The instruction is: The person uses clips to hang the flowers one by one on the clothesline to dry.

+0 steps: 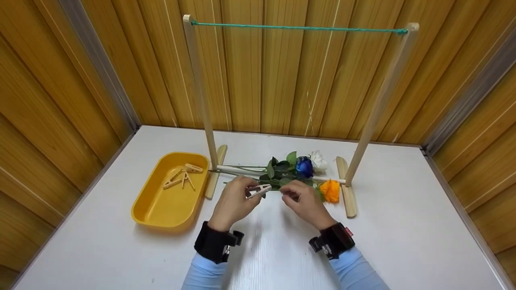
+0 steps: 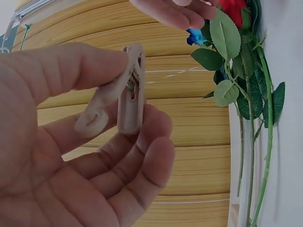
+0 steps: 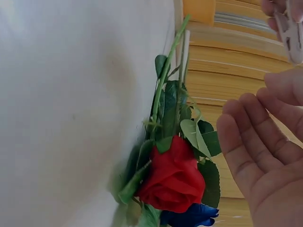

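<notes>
My left hand [image 1: 234, 203] pinches a pale clothespin [image 2: 130, 92] between thumb and fingers, just above the table. Facing it, my right hand [image 1: 306, 201] is held with loosely bent fingers and nothing between them; the right wrist view shows its fingers [image 3: 246, 127] close to the clothespin. Behind both hands lie several long-stemmed roses: a blue rose [image 1: 304, 166], a white rose [image 1: 318, 162] and one that looks orange [image 1: 329, 191]. A red rose [image 3: 173, 177] appears in the right wrist view. Their green leaves [image 1: 278, 167] and stems are partly hidden by the hands.
A yellow tray [image 1: 171, 209] at the left holds several clothespins [image 1: 185, 177]. Two upright wooden posts [image 1: 200, 88] stand on wooden feet [image 1: 347, 197], with a green cord [image 1: 298, 27] tied across their tops. A white bar [image 1: 242, 171] joins them low down. Wood-patterned walls surround the white table [image 1: 403, 225].
</notes>
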